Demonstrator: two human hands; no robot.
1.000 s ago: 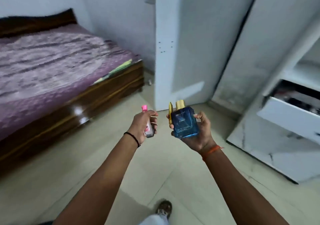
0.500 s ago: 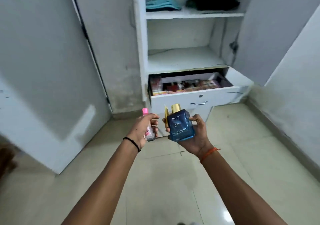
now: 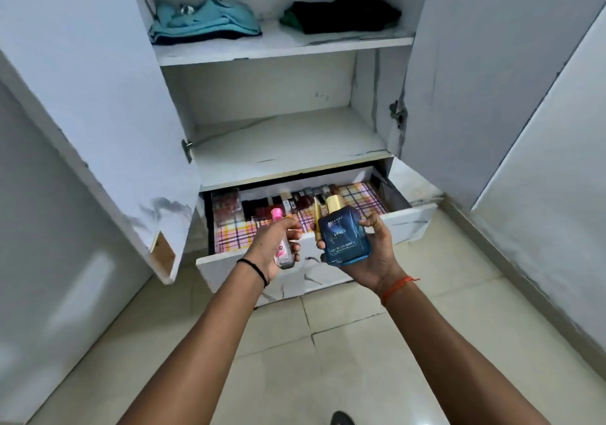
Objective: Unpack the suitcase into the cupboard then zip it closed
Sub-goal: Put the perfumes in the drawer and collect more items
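— What does the head view give you on the arms?

— Both forearms reach forward and slightly inward, hands level with each other, just in front of the open white marbled drawer point(image 3: 406, 221) of the white cupboard point(image 3: 282, 47).

— The left hand?

— My left hand point(image 3: 272, 244) is curled round a small clear bottle with a pink cap point(image 3: 282, 244), back of the hand toward me, bottle roughly upright.

— And the right?

— My right hand point(image 3: 370, 257) is palm-up, fingers and thumb wrapped on a square blue glass cologne bottle with a gold cap point(image 3: 344, 237). A slim gold tube point(image 3: 317, 223) stands against the bottle's left side; I cannot tell which fingers pin it.

— Beyond the hands?

— Small cosmetic bottles point(image 3: 295, 200) on a checked liner point(image 3: 364, 198) inside the drawer. Higher up, folded teal clothes point(image 3: 203, 19) and dark clothes point(image 3: 341, 13) on the top shelf.
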